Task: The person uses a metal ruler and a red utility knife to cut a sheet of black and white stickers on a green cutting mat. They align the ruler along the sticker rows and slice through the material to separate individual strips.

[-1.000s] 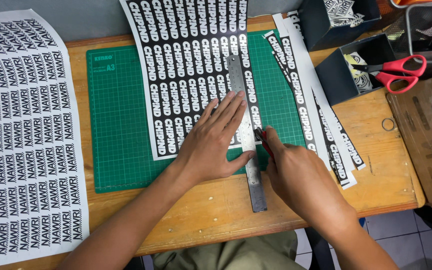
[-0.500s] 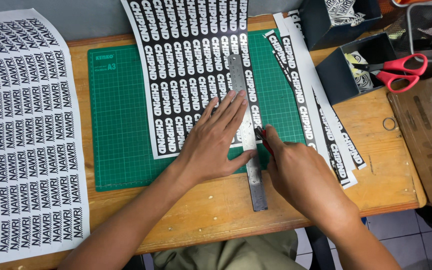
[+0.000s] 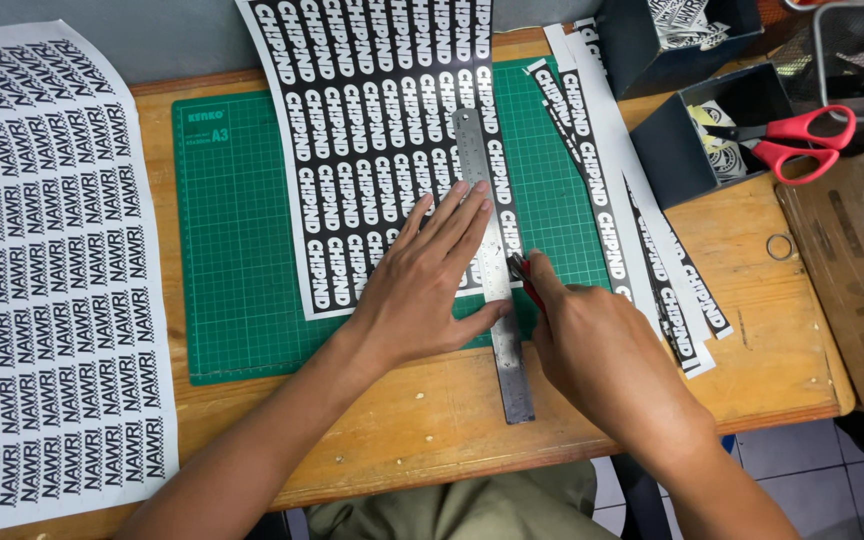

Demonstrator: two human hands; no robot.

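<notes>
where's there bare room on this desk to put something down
Bare wood along the front edge below the green cutting mat, and right of the cut strips near the small ring. Crowded around the ruler and both hands.

- Light bright and even, diffuse, from overhead; no hard shadows.
- Soft, short shadow under the left hand [image 3: 430,285] and right hand [image 3: 597,350], falling toward the surface's [image 3: 432,420] near edge.
- Mild sheen along the steel ruler [image 3: 497,270]; no blown glare.
- Focus sharp across the centre; slight wide-angle bowing and softness at the far corners.
</notes>
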